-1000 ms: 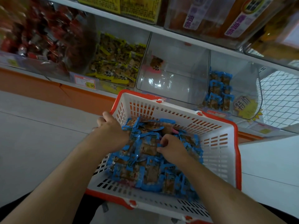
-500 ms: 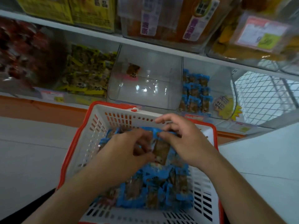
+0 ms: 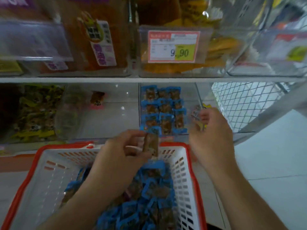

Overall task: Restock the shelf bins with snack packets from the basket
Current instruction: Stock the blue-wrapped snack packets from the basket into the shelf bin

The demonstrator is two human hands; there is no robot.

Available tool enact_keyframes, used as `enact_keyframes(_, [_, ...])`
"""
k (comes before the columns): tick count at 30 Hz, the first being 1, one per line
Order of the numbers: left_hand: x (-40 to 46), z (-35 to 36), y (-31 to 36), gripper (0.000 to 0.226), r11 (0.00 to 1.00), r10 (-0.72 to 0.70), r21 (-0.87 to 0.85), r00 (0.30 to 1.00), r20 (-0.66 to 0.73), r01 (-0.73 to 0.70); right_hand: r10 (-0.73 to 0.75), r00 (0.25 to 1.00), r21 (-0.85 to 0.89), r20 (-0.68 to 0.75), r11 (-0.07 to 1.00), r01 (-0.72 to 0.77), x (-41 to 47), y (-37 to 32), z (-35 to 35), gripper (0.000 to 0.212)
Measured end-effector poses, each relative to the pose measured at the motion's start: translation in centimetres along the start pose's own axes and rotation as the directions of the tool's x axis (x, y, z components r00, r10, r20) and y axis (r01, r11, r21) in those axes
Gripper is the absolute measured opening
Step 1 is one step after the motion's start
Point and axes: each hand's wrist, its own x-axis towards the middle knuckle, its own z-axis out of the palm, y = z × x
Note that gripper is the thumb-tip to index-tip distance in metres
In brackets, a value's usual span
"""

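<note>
A white basket with a red rim (image 3: 49,170) sits low in front of me, heaped with blue-edged snack packets (image 3: 149,198). My left hand (image 3: 121,151) is raised over the basket's far edge and pinches one brown, blue-edged packet (image 3: 151,144) upright. My right hand (image 3: 212,136) is higher and to the right, with its curled fingers at the front of the clear shelf bin (image 3: 191,95). That bin holds rows of the same blue packets (image 3: 164,110). Blur hides whether anything is between the right hand's fingers.
Left of the blue-packet bin is a clear bin (image 3: 108,120) with a single brown item at its back, then a bin of yellow packets (image 3: 33,113). The shelf above carries orange goods and a 9.90 price tag (image 3: 173,46). A wire mesh panel (image 3: 242,103) stands at the right.
Both hands rose from the basket. The right hand let go of the shared packet and moved up and right to the blue-packet bin. The left hand keeps a packet. The view tilted up.
</note>
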Motion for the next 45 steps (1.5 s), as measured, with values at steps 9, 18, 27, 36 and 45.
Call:
enact_keyframes(9, [15.9,8.6,5.7,0.010,0.937,0.176,0.330,0.969,-0.172,-0.112,0.209,0.909,-0.215,0.360,0.967,-0.138,1.2,2.9,-1.1,0.044])
enact_keyframes(18, [25.8,11.5,3.5,0.040,0.953,0.032,0.299,0.961,-0.274,0.053,0.192,0.897,-0.202,0.398,0.972,-0.118,2.3,4.0,-1.7,0.050])
enact_keyframes(27, [26.6,11.8,2.2,0.033,0.634,0.198,0.770,0.949,-0.246,0.067,0.195,0.894,-0.162,0.403,0.977,-0.140,2.5,4.2,-1.6,0.052])
enact_keyframes(36, [26.2,12.0,2.3,0.021,0.480,0.261,0.875,0.963,-0.068,-0.069,0.192,0.903,-0.186,0.385,0.974,-0.128,2.6,4.2,-1.2,0.054])
enact_keyframes(45, [10.6,7.8,5.4,0.023,0.794,0.446,0.451,0.895,0.020,-0.406,0.174,0.910,-0.186,0.376,0.976,-0.110,1.9,3.8,-1.6,0.047])
